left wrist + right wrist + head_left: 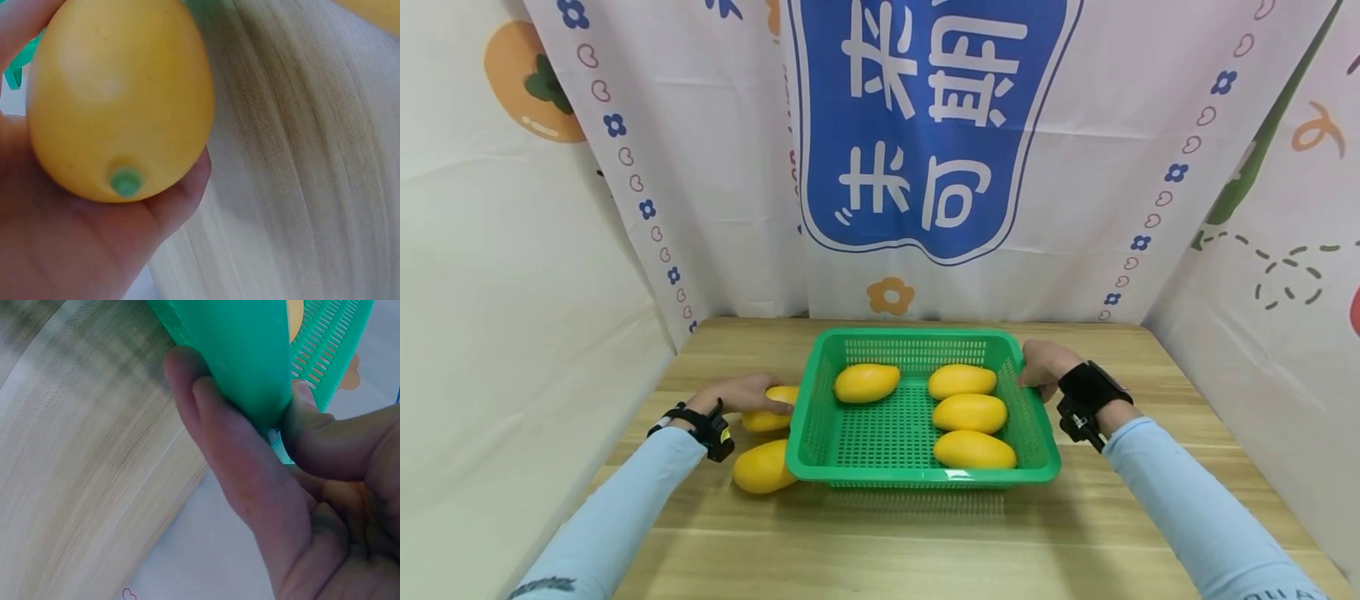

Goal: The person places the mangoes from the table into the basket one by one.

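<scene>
A green plastic basket (925, 475) with slotted walls stands on the table. Inside, one yellow mango (867, 383) lies by the left wall, and several more, such as the middle mango (970, 413), line the right side. My left hand (743, 393) grips a mango (122, 94) just outside the basket's left wall, fingers and thumb around its sides and its green stem end facing the wrist camera. Nearer to me, another mango (762, 468) lies partly hidden under the basket's rim. My right hand (1045, 367) pinches the basket's right rim between thumb and fingers.
The wooden table (925, 550) extends in front of the basket and to both sides. A white printed curtain (737, 208) with a blue sign hangs at the table's far edge, and white cloth walls flank it left and right.
</scene>
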Motion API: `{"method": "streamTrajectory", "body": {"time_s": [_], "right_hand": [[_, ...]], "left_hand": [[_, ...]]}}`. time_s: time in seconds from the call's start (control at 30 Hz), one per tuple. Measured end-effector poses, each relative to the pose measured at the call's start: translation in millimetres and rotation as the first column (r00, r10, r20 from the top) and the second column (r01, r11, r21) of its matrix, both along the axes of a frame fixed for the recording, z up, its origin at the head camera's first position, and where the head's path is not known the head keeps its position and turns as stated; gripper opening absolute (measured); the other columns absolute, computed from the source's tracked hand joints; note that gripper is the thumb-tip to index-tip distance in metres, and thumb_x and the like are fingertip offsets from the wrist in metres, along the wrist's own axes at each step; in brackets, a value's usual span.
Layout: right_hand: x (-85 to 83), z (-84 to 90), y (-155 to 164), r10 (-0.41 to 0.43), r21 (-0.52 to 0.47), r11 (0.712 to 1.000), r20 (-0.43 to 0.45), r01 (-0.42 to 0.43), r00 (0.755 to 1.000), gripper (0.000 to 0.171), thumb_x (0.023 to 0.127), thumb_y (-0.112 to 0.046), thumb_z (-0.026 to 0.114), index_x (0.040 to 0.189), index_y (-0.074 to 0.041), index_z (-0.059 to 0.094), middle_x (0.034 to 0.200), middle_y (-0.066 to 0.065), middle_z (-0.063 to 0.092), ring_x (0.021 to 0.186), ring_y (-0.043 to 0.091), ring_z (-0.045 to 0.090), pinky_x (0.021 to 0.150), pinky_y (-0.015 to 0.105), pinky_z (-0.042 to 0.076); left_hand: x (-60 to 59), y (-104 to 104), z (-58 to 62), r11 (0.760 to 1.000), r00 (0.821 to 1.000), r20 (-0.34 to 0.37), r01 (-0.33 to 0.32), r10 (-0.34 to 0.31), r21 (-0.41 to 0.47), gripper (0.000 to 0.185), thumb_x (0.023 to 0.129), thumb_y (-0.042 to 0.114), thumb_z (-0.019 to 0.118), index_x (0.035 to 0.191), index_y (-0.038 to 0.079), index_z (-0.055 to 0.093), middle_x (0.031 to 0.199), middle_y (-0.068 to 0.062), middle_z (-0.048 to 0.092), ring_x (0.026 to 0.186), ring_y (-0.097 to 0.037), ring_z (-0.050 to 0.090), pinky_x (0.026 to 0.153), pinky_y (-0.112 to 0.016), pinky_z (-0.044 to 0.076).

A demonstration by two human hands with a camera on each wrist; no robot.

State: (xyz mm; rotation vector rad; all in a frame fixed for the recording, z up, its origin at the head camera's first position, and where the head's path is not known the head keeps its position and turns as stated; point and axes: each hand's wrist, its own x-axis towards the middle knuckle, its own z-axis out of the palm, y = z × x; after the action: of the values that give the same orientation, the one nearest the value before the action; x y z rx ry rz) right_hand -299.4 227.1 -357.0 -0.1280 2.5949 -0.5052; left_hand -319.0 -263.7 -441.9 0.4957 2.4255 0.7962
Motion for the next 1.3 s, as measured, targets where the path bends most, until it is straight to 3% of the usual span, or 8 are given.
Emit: {"method": "streamTrajectory", "body": {"time_s": [0.13, 0.3, 0.4, 0.7, 0.97, 1.3], "right_hand": [[1.0, -0.3, 0.1, -0.008, -0.014, 1.000, 0.009, 0.008, 1.000, 0.012, 0.098, -0.005, 0.061, 0.094, 0.006, 0.060, 0.081, 0.010, 0.062, 0.065, 0.014, 0.065, 0.072, 0.036, 0.064], [0.5, -1.2, 0.4, -0.004, -0.014, 1.000, 0.010, 0.004, 1.000, 0.011, 0.098, -0.004, 0.061, 0.095, 0.006, 0.060, 0.081, 0.010, 0.062, 0.065, 0.014, 0.066, 0.071, 0.034, 0.063], [-0.9, -1.9, 1.2, -0.004, -0.012, 1.000, 0.008, 0.004, 1.000, 0.011, 0.098, -0.005, 0.060, 0.095, 0.006, 0.059, 0.081, 0.010, 0.062, 0.066, 0.014, 0.066, 0.068, 0.032, 0.063], [-1.7, -2.4, 0.3, -0.007, -0.015, 1.000, 0.009, 0.007, 1.000, 0.012, 0.099, -0.005, 0.060, 0.098, 0.007, 0.059, 0.085, 0.012, 0.062, 0.069, 0.016, 0.067, 0.066, 0.030, 0.063], [-0.6, -1.0, 0.4, 0.000, -0.014, 1.000, 0.001, 0.000, 1.000, 0.012, 0.098, -0.005, 0.061, 0.096, 0.007, 0.060, 0.083, 0.012, 0.063, 0.067, 0.015, 0.068, 0.065, 0.030, 0.063], [-3.3, -0.2, 2.5, -0.006, -0.007, 1.000, 0.013, 0.006, 1.000, 0.012, 0.099, -0.005, 0.060, 0.098, 0.007, 0.060, 0.084, 0.011, 0.063, 0.067, 0.015, 0.067, 0.067, 0.030, 0.063]], "left_hand": [[0.9, -0.2, -0.6, 1.000, 1.000, -0.008, -0.006, 0.006, -0.028, 0.060, 0.093, 0.041, 0.067, 0.134, -0.002, 0.056, 0.118, -0.011, 0.065, 0.104, -0.022, 0.058, 0.097, -0.045, 0.049], [5.3, -1.4, 0.3, 0.997, 0.999, -0.009, -0.032, 0.032, -0.069, 0.081, 0.092, 0.050, 0.064, 0.145, -0.007, 0.041, 0.143, -0.026, 0.051, 0.129, -0.038, 0.051, 0.109, -0.059, 0.041], [7.1, -2.0, 0.7, 0.997, 0.999, 0.001, -0.044, 0.044, -0.055, 0.084, 0.094, 0.050, 0.061, 0.148, -0.009, 0.034, 0.149, -0.030, 0.042, 0.135, -0.043, 0.044, 0.110, -0.062, 0.038], [7.1, -3.1, -0.1, 0.997, 0.996, 0.055, -0.071, 0.069, 0.039, 0.070, 0.099, 0.043, 0.058, 0.145, -0.006, 0.039, 0.132, -0.020, 0.056, 0.109, -0.025, 0.056, 0.092, -0.040, 0.051], [8.3, -5.5, 1.8, 0.996, 0.996, 0.064, -0.070, 0.066, 0.051, 0.075, 0.098, 0.045, 0.059, 0.147, -0.006, 0.036, 0.139, -0.025, 0.050, 0.116, -0.030, 0.054, 0.093, -0.046, 0.051], [7.6, -8.2, 2.2, 0.998, 0.999, 0.025, -0.038, 0.037, 0.041, 0.068, 0.099, 0.046, 0.056, 0.143, -0.005, 0.042, 0.127, -0.018, 0.057, 0.109, -0.025, 0.055, 0.097, -0.044, 0.048]]}}
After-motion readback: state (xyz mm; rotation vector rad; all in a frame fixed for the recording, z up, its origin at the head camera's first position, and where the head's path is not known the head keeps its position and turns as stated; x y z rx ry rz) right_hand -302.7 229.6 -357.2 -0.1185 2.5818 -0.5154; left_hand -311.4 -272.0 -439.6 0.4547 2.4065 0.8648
